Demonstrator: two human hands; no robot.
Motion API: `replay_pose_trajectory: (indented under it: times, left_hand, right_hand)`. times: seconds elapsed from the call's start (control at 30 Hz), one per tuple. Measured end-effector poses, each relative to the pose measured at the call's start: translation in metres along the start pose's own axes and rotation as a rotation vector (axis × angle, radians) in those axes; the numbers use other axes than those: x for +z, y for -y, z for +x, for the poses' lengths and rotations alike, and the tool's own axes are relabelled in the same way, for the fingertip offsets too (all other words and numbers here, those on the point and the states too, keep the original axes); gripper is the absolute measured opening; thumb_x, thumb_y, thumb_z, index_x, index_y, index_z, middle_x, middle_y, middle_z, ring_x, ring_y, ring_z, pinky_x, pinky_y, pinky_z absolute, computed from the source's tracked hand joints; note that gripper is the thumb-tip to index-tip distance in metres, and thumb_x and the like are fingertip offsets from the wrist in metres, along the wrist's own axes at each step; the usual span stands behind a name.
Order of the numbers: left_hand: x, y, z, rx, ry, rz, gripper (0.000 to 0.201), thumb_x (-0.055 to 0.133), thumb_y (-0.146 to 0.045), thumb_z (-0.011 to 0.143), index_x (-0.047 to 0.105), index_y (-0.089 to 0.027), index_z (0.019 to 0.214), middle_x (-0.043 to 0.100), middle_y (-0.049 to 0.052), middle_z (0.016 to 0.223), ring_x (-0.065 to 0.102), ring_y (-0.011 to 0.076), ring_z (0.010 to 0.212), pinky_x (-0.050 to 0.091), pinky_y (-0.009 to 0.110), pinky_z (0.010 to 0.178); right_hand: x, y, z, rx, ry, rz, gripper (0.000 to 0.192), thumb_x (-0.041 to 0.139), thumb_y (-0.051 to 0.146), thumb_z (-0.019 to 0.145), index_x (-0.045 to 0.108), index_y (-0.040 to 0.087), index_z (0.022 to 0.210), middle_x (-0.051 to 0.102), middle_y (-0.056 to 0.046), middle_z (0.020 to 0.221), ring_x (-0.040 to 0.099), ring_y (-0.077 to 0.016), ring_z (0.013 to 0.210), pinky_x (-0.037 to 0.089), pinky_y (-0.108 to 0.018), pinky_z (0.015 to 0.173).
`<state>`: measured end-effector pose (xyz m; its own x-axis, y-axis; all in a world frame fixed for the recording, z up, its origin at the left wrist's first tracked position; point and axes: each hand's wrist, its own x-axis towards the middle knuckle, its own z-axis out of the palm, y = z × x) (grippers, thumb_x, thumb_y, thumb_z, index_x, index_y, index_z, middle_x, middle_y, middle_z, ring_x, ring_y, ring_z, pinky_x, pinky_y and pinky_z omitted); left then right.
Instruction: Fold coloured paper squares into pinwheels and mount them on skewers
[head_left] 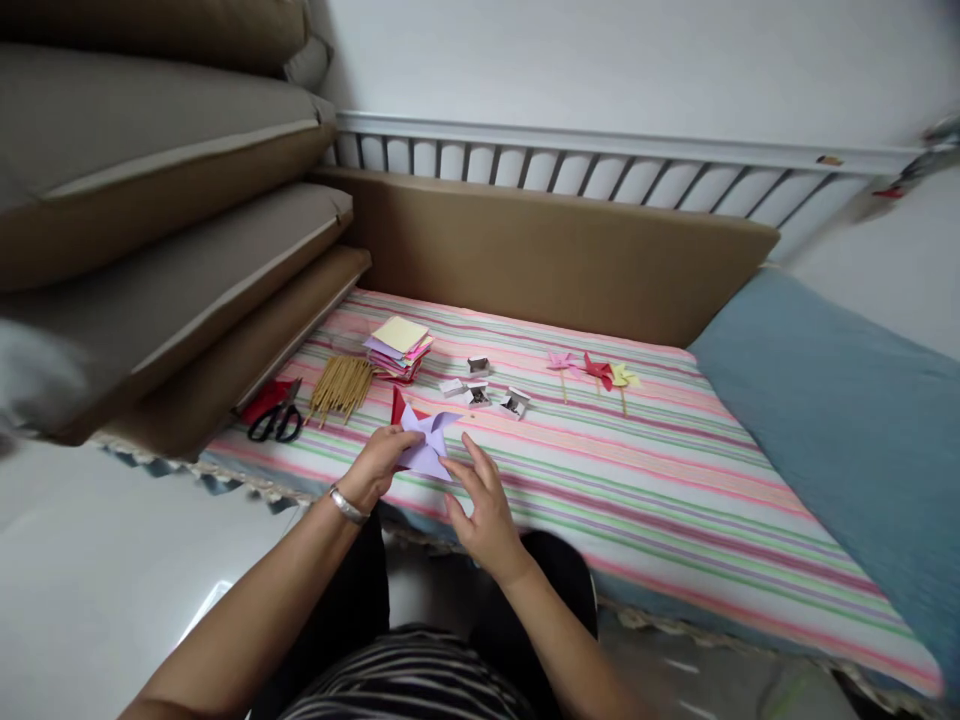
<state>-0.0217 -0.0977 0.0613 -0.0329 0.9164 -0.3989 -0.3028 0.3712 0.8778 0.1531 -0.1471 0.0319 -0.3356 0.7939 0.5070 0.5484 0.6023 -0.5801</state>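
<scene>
A lilac paper pinwheel [429,440] lies near the front edge of a striped bed cover [637,470]. My left hand [379,465] pinches its left side, with a metal watch on the wrist. My right hand [484,505] has its fingers spread and its fingertips touch the pinwheel's lower right corner. A red paper piece [397,402] sticks out just behind the lilac one.
Behind my hands lie a stack of coloured paper squares [400,347], a bundle of wooden sticks [341,385], black scissors [277,420], small open pin boxes [487,392] and three finished pinwheels on sticks [596,372]. Brown cushions [165,250] are stacked left; a blue cover [847,420] lies right.
</scene>
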Motion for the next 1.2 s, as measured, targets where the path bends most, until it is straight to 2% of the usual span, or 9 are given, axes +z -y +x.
replay_pose_trajectory:
  times: [0.1, 0.17, 0.33, 0.43, 0.53, 0.8, 0.87, 1.2]
  left_hand:
    - [-0.004, -0.001, -0.022, 0.007, -0.003, 0.01, 0.019, 0.073, -0.024, 0.051, 0.06, -0.013, 0.059, 0.059, -0.001, 0.049, 0.052, 0.0118, 0.044, 0.04, 0.024, 0.046]
    - [-0.006, -0.002, -0.034, 0.019, 0.0, 0.017, 0.018, 0.072, -0.024, 0.051, 0.061, -0.013, 0.061, 0.061, 0.0, 0.052, 0.055, 0.0133, 0.046, 0.042, 0.025, 0.049]
    - [-0.004, -0.002, -0.052, 0.085, -0.011, 0.045, 0.019, 0.072, -0.024, 0.05, 0.06, -0.013, 0.059, 0.058, -0.001, 0.048, 0.05, 0.011, 0.042, 0.036, 0.023, 0.044]
    - [0.0, 0.002, -0.055, 0.154, -0.04, 0.081, 0.019, 0.072, -0.025, 0.05, 0.06, -0.012, 0.058, 0.058, -0.002, 0.048, 0.047, 0.0097, 0.042, 0.031, 0.022, 0.044]
    - [0.006, 0.01, -0.055, 0.208, -0.019, 0.128, 0.017, 0.071, -0.025, 0.052, 0.063, -0.012, 0.059, 0.06, 0.0, 0.051, 0.049, 0.0103, 0.045, 0.033, 0.022, 0.047]
    - [0.024, 0.025, -0.055, 0.215, 0.108, 0.226, 0.019, 0.07, -0.026, 0.056, 0.067, -0.009, 0.064, 0.061, 0.001, 0.053, 0.049, 0.011, 0.047, 0.034, 0.023, 0.05]
    - [0.026, 0.024, -0.058, 0.206, 0.129, 0.199, 0.018, 0.07, -0.025, 0.056, 0.068, -0.009, 0.064, 0.061, 0.001, 0.053, 0.048, 0.0105, 0.047, 0.034, 0.023, 0.05]
    - [0.032, 0.026, -0.064, 0.176, 0.137, 0.098, 0.019, 0.069, -0.023, 0.054, 0.069, -0.009, 0.066, 0.063, 0.002, 0.057, 0.051, 0.0111, 0.05, 0.035, 0.024, 0.053]
  right_hand:
    - [0.002, 0.021, -0.008, -0.02, 0.035, -0.079, 0.049, 0.054, 0.011, 0.076, 0.051, 0.022, 0.124, 0.016, -0.009, 0.151, 0.021, -0.0288, 0.137, 0.029, -0.049, 0.108]
    - [0.004, 0.031, -0.01, -0.031, -0.001, -0.127, 0.044, 0.055, 0.011, 0.076, 0.055, 0.021, 0.118, 0.014, -0.009, 0.152, 0.021, -0.0293, 0.137, 0.029, -0.049, 0.108]
    - [0.0, 0.041, -0.011, -0.078, -0.135, -0.175, 0.018, 0.053, 0.014, 0.081, 0.064, 0.019, 0.093, 0.029, -0.01, 0.146, 0.031, -0.0273, 0.132, 0.033, -0.047, 0.106]
    - [-0.007, 0.043, -0.014, -0.084, -0.167, -0.163, 0.014, 0.053, 0.018, 0.084, 0.066, 0.021, 0.087, 0.037, -0.01, 0.142, 0.033, -0.026, 0.132, 0.033, -0.047, 0.105]
    - [-0.016, 0.042, -0.015, -0.056, -0.178, -0.125, 0.015, 0.054, 0.02, 0.084, 0.069, 0.022, 0.084, 0.041, -0.009, 0.14, 0.031, -0.0258, 0.133, 0.034, -0.046, 0.105]
    - [-0.037, 0.04, -0.003, 0.102, -0.143, -0.079, 0.001, 0.069, 0.02, 0.072, 0.068, 0.02, 0.071, 0.044, -0.011, 0.139, 0.027, -0.0291, 0.135, 0.03, -0.049, 0.105]
    - [-0.038, 0.041, -0.002, 0.13, -0.154, -0.072, 0.005, 0.071, 0.02, 0.07, 0.066, 0.02, 0.068, 0.044, -0.012, 0.139, 0.027, -0.0292, 0.135, 0.029, -0.049, 0.105]
    - [-0.039, 0.041, -0.005, 0.134, -0.159, -0.034, 0.008, 0.058, 0.019, 0.08, 0.066, 0.02, 0.076, 0.045, -0.011, 0.139, 0.025, -0.0249, 0.136, 0.027, -0.048, 0.107]
